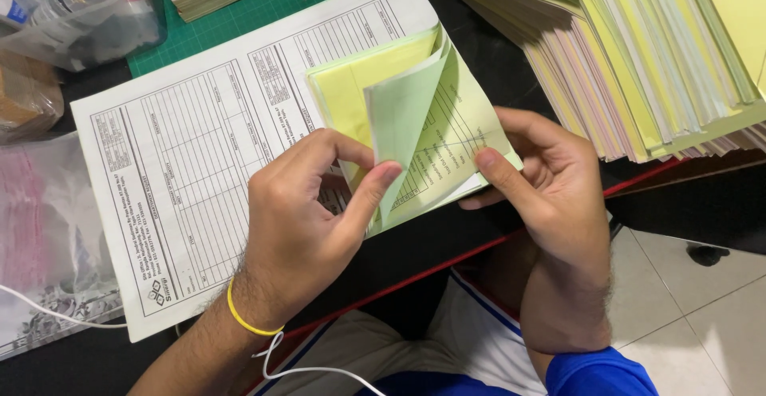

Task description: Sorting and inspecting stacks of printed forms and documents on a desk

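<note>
the left hand [299, 220] pinches up a pale green sheet [403, 117] of the small form pad [447, 137] while the right hand [550, 185] grips its edge (on the large printed sheet [183, 165]), with only a few leaves turned so far, most still flat.

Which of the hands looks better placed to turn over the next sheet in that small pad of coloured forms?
Probably the left hand: its thumb and fingers already pinch the lifted green sheet. The right hand grips the pad at its lower edge, steadying it.
</note>
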